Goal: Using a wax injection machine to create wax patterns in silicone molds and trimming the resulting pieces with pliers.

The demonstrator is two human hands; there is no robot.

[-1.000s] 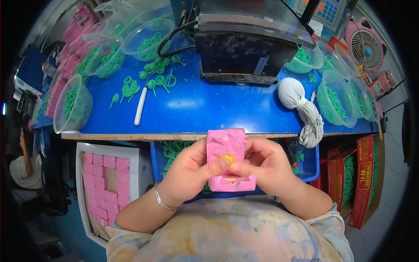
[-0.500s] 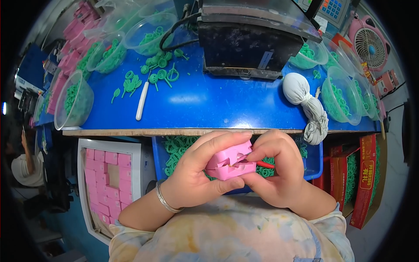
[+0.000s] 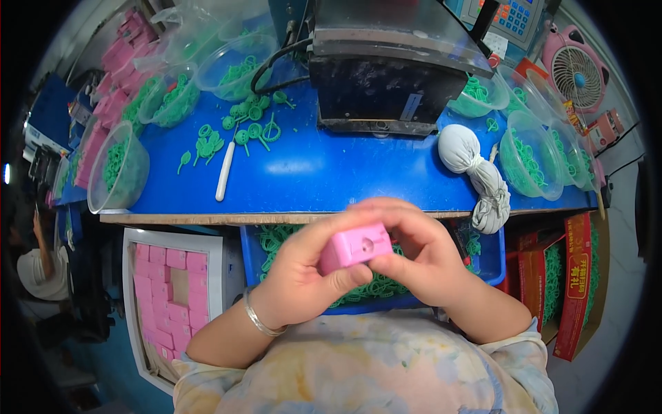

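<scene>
A small pink plastic block (image 3: 353, 248) with a round hole in its near face is held between both hands, in front of the table edge. My left hand (image 3: 300, 265) wraps around its left side, thumb along the lower edge. My right hand (image 3: 427, 262) grips it from the right, its thumb pressed against the lower corner; its far fingers are blurred. Beneath the hands, a blue tray (image 3: 499, 257) holds many thin green plastic pieces (image 3: 376, 293).
On the blue table (image 3: 296, 183) lie a white-handled tool (image 3: 225, 172), loose green pieces (image 3: 209, 143) and a tied white cloth bundle (image 3: 476, 172). A dark machine (image 3: 386, 93) stands behind, with clear bowls (image 3: 127, 179) either side. A white-rimmed box (image 3: 214, 276) holds pink blocks at left.
The pink block's two parts, parted at a gap before, now look closed together, and the block has turned. The red piece by my right hand no longer shows there.
</scene>
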